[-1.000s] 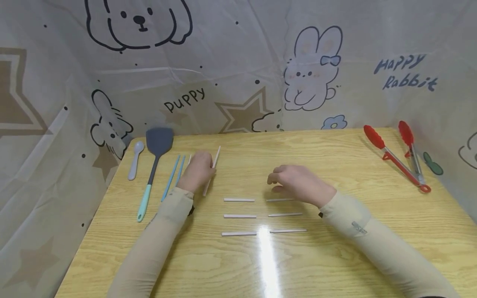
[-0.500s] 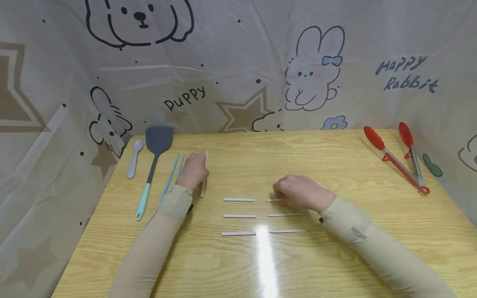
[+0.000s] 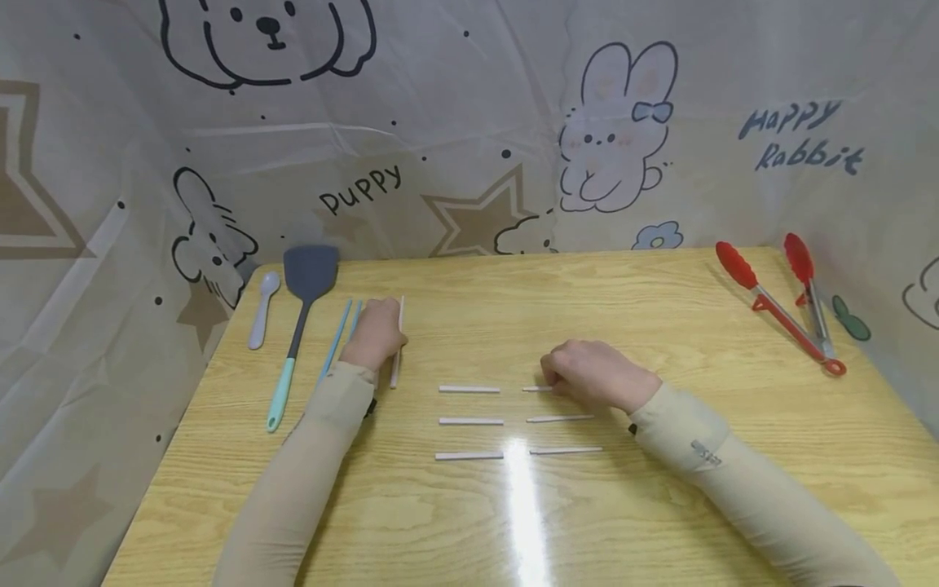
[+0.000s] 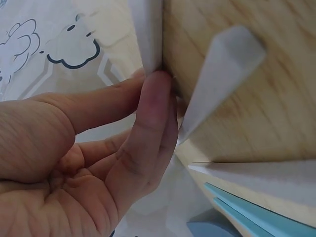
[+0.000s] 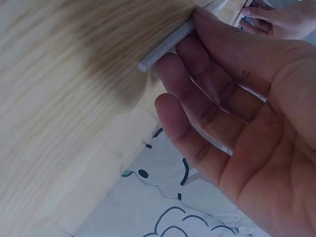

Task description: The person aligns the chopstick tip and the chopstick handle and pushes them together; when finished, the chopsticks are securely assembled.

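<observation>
My left hand [image 3: 372, 333] is low over the back left of the table, pinching a long white chopstick [image 3: 397, 367] between thumb and fingertips. In the left wrist view a second white chopstick [image 4: 222, 69] lies right beside the fingertips, and a third white chopstick [image 4: 266, 178] is near the blue chopsticks [image 4: 247, 212]. Right of centre, my right hand [image 3: 597, 371] pinches a short white stick [image 5: 168, 47] close to the tabletop, its other fingers loosely bent. Part of that stick is hidden under the hand.
Short white sticks lie in two columns, thicker sticks [image 3: 471, 421] left and thinner sticks [image 3: 560, 419] right. A spoon [image 3: 264, 314] and a dark turner [image 3: 299, 326] are at far left. Red tongs [image 3: 792, 326] lie at the back right. A printed cloth [image 3: 469, 122] borders the table [image 3: 660, 505].
My left hand has shifted slightly left with the long chopstick, which has turned closer to parallel with the blue chopsticks. My right hand has lowered, its fingers closing onto the short stick.
</observation>
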Motion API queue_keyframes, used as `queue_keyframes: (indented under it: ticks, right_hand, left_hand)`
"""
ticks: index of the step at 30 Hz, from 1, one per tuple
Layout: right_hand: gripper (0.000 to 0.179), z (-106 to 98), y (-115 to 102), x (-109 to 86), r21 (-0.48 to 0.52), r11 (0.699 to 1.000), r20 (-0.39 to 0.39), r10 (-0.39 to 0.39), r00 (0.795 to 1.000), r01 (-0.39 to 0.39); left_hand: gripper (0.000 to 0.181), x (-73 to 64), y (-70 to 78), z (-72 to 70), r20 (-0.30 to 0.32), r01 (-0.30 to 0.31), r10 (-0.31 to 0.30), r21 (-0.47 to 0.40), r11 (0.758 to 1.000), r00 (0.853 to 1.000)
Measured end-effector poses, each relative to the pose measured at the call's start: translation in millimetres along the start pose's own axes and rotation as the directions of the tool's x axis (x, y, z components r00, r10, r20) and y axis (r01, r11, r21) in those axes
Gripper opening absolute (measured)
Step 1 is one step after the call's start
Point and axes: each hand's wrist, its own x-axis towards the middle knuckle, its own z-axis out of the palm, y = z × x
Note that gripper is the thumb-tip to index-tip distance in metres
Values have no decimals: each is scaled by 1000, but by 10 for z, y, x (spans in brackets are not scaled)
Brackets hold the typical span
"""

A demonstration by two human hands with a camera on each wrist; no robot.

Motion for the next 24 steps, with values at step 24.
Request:
queue_keyframes:
  ticks: [24]
  right_hand:
    - [17, -80, 38, -58, 65, 997, 32, 48, 998, -50]
  left_hand:
    - [22, -185, 165, -35, -36, -107, 112, 120, 987, 993]
